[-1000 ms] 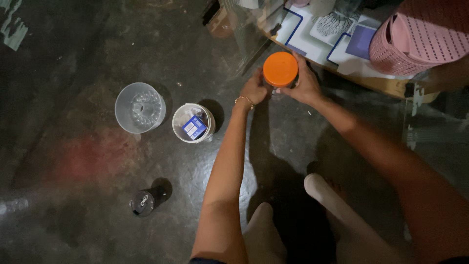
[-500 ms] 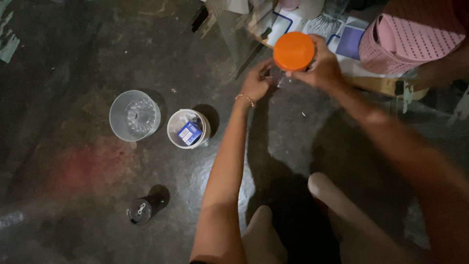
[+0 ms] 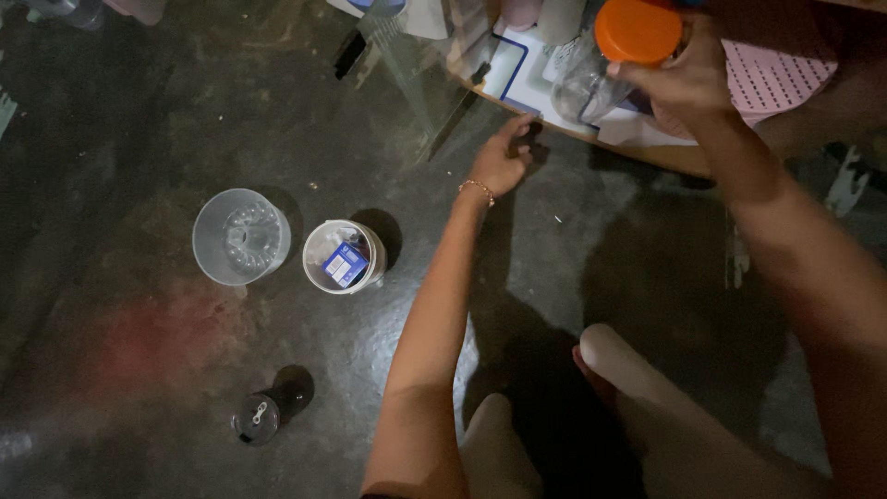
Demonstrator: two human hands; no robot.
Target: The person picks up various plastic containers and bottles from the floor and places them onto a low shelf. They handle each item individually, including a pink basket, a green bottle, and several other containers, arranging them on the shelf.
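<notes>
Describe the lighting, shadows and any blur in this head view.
Head view: dim overall, the dark floor carrying a soft sheen; the clear cup and white tub throw shadows up and to the right; the right hand with the orange-lidded jar looks slightly soft, the left hand sharper.

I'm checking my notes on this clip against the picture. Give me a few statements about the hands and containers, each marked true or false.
1. The right hand holds a clear jar with an orange lid. True.
2. The left hand grips the jar too. False: it is apart from it, empty, near the floor.
3. The white cup contains a small blue box. True.
4. The clear plastic bowl lies right of the white cup. False: it lies to the cup's left.
</notes>
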